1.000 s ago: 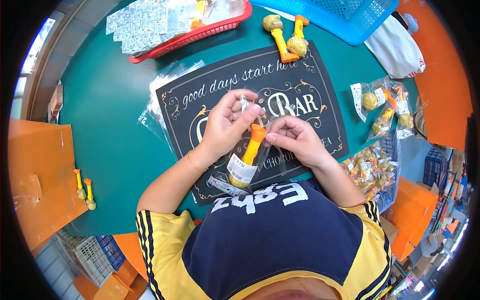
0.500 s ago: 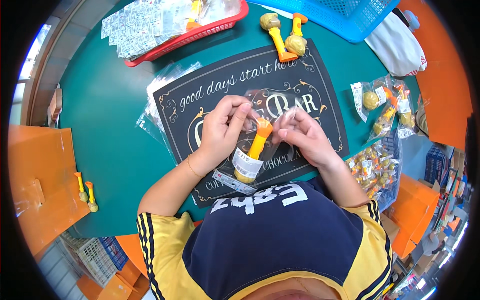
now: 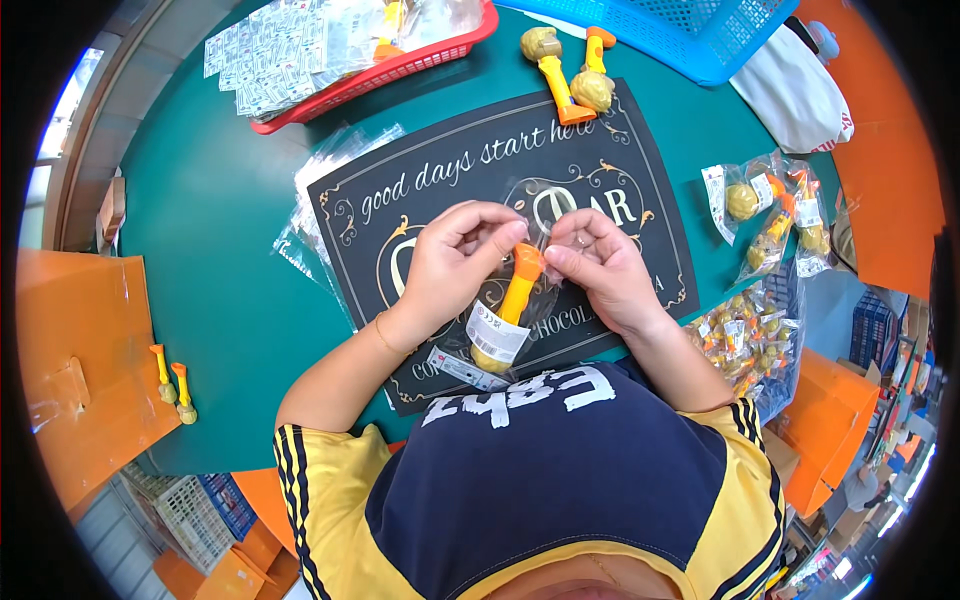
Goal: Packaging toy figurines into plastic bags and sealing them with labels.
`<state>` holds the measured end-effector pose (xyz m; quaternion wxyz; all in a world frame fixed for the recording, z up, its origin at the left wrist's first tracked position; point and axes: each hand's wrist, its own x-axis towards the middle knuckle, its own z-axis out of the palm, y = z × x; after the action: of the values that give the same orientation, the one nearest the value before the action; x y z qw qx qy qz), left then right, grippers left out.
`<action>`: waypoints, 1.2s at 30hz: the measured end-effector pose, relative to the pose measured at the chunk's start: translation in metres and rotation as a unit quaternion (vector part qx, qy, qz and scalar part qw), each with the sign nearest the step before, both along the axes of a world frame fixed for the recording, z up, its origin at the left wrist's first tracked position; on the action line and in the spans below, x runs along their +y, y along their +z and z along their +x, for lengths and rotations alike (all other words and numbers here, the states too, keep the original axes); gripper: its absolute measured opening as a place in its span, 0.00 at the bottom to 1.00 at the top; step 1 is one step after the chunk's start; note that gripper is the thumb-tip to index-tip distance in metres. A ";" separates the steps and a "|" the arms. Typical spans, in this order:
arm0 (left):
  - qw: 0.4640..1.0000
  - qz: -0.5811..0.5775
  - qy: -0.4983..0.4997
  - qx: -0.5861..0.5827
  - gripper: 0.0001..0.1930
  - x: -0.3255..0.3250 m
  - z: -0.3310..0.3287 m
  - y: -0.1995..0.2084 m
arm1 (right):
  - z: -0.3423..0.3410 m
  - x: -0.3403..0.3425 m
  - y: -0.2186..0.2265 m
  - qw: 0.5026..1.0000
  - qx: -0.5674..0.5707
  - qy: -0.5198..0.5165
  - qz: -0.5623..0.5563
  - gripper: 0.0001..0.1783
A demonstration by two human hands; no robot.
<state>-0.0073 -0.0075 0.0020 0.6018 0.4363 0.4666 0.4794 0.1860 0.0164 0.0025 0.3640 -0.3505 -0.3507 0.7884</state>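
Note:
Over the dark printed placemat point(image 3: 420, 165), a clear plastic bag point(image 3: 535, 300) holds a yellow toy point(image 3: 517, 300) with an orange end and a round gold head at the bottom. A white label wraps the toy, and a printed strip crosses the bag's lower end. My left hand point(image 3: 460, 255) pinches the bag's upper edge beside the orange end. Opposite it, my right hand point(image 3: 605, 270) pinches the same edge between thumb and fingers. The two hands are close together, a small gap between their fingertips.
A red basket point(image 3: 375, 75) of flat printed bags stands at the far left, a blue basket point(image 3: 690, 40) at the far right. Two unbagged toys point(image 3: 560, 75) lie beyond the placemat. Bagged toys point(image 3: 770, 210) lie at the right, above a full clear bag point(image 3: 745, 335). Loose bags point(image 3: 310, 210) sit left.
My right hand has moved left, bringing its fingertips closer to my left hand at the bag's upper edge. The bagged toy has barely shifted.

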 end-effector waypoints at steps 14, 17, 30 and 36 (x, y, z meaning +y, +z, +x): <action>0.999 -0.001 -0.040 -0.007 0.08 0.014 -0.023 -0.003 | 0.010 0.001 0.001 1.000 0.000 -0.016 -0.024 0.07; 0.997 -0.008 -0.064 -0.042 0.07 0.016 -0.028 -0.008 | 0.014 0.003 -0.001 1.000 0.009 -0.003 -0.015 0.05; 0.985 -0.020 -0.105 -0.134 0.06 0.017 -0.031 -0.019 | 0.023 0.007 -0.009 0.997 0.012 0.062 0.054 0.05; 0.971 -0.087 -0.091 -0.203 0.05 0.020 -0.030 -0.004 | 0.022 0.007 -0.009 0.995 0.000 0.060 0.077 0.06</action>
<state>-0.0371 0.0122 -0.0024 0.7606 0.3167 0.3332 0.4584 0.2082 0.0233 -0.0061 0.3424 -0.2999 -0.4306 0.7794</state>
